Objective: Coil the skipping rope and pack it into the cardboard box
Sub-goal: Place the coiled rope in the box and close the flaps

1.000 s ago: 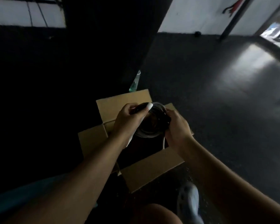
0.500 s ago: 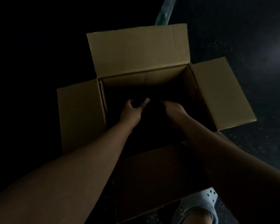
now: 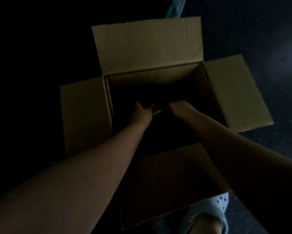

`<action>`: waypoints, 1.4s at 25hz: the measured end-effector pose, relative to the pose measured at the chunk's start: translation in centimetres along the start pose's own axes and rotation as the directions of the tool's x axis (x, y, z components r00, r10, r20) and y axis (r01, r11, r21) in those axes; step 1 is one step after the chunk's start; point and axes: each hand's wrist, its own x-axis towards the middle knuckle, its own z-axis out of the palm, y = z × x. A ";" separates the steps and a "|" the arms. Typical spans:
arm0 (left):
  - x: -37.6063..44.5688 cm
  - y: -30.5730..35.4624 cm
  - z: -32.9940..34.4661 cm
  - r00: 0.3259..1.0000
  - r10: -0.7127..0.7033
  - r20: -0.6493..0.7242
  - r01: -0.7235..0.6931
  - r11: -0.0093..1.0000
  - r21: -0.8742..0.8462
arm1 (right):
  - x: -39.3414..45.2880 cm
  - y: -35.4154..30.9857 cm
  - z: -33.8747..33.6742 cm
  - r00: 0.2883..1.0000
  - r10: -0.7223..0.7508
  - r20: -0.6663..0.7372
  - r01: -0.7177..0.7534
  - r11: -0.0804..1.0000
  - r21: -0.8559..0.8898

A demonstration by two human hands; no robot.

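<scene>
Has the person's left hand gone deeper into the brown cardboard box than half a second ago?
Cannot tell. The left hand sits much as before beside the brown cardboard box's left wall; the camera shifted too.

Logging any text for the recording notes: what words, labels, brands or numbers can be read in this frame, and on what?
None can be read.
Cardboard box: flaps and walls show plain, no print visible.
Pale object behind the box: faint dark marks, too blurred to read.
Shoe: no legible marking.
Box interior around the hands: too dark to tell.
</scene>
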 end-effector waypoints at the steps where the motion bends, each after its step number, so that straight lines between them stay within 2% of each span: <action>1: -0.7 0.6 -0.3 1.000 0.017 -0.002 -0.017 1.000 0.004 | -1.1 -0.3 -0.3 0.999 -0.046 0.012 0.046 0.999 -0.017; 5: -3.5 3.3 -2.3 0.993 0.113 -0.035 -0.113 0.994 0.016 | -5.0 -2.5 -2.0 0.990 -0.127 0.063 0.125 0.991 0.038; 8: -6.3 5.2 -4.3 0.985 0.152 -0.078 -0.151 0.988 0.007 | -7.3 -3.8 -3.6 0.980 -0.194 0.032 0.194 0.981 0.007; 11: -8.2 6.3 -6.6 0.961 0.180 -0.210 -0.177 0.984 0.034 | -8.7 -4.2 -5.4 0.964 -0.264 -0.021 0.263 0.965 -0.008; 14: -9.7 6.3 -8.5 0.918 0.169 -0.360 -0.166 0.985 0.038 | -10.0 -4.4 -7.8 0.953 -0.296 -0.064 0.292 0.954 -0.066; 19: -9.5 4.9 -10.2 0.884 0.132 -0.449 -0.155 0.988 -0.015 | -9.8 -3.8 -11.4 0.923 -0.346 -0.168 0.292 0.914 -0.280; 21: -9.3 4.6 -10.9 0.888 0.077 -0.453 -0.080 0.997 0.012 | -8.9 -2.9 -12.3 0.908 -0.354 -0.225 0.237 0.875 -0.422; 24: -8.6 3.7 -11.8 0.813 0.021 -0.582 0.086 0.984 0.155 | -7.9 -1.1 -13.8 0.908 -0.295 -0.298 0.096 0.838 -0.537; 25: -8.5 3.4 -12.0 0.808 -0.016 -0.589 0.138 0.977 0.163 | -7.4 -0.5 -14.3 0.911 -0.270 -0.311 0.060 0.834 -0.549; 28: -8.3 3.1 -11.9 0.889 -0.081 -0.450 0.152 0.981 0.122 | -6.6 0.5 -15.3 0.921 -0.199 -0.336 -0.015 0.842 -0.539; 29: -7.8 2.5 -12.1 0.893 -0.099 -0.439 0.167 0.979 0.119 | -6.6 0.6 -15.4 0.918 -0.195 -0.344 -0.021 0.845 -0.534; 32: -7.2 2.0 -12.9 0.818 -0.079 -0.570 0.224 0.956 0.190 | -7.2 0.4 -15.5 0.879 -0.261 -0.398 -0.031 0.804 -0.594; 35: -7.7 2.6 -13.0 0.787 -0.085 -0.611 0.280 0.932 0.231 | -8.9 -0.1 -15.7 0.769 -0.436 -0.468 0.022 0.749 -0.663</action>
